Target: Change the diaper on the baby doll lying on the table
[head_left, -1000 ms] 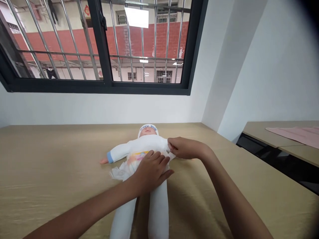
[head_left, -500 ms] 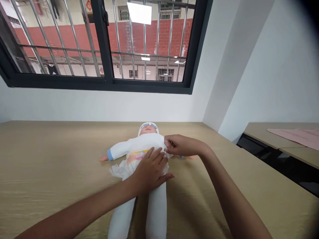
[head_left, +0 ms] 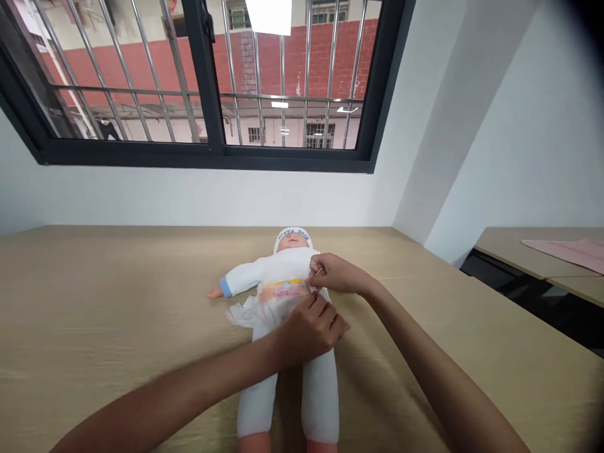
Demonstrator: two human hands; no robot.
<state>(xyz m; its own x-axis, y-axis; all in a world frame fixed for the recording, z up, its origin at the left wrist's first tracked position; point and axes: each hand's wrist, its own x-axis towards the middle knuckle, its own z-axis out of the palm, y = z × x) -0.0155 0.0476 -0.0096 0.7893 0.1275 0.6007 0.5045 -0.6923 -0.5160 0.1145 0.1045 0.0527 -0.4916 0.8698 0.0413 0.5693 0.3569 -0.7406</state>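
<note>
A baby doll [head_left: 293, 261] in white clothes with a blue cuff and a lettered white cap lies on its back on the wooden table. Around its waist is a diaper [head_left: 285, 290] with a yellow and pink printed front; a loose white flap spreads at its left side. My left hand [head_left: 314, 327] is closed over the lower front of the diaper, fingertips at its right edge. My right hand [head_left: 335, 274] is pinched at the right side of the doll's waist, holding what looks like the diaper's edge. The doll's arm on that side is hidden.
The table [head_left: 141, 283] meets a white wall below a barred window with a dark frame [head_left: 292, 162]. At the right, beyond a dark gap, a pink cloth [head_left: 570, 253] lies on another tabletop.
My left hand has gone from spread fingers to closed and moved slightly down the diaper. My right hand stays at the doll's waist. The view has shifted, showing the doll's lower legs.
</note>
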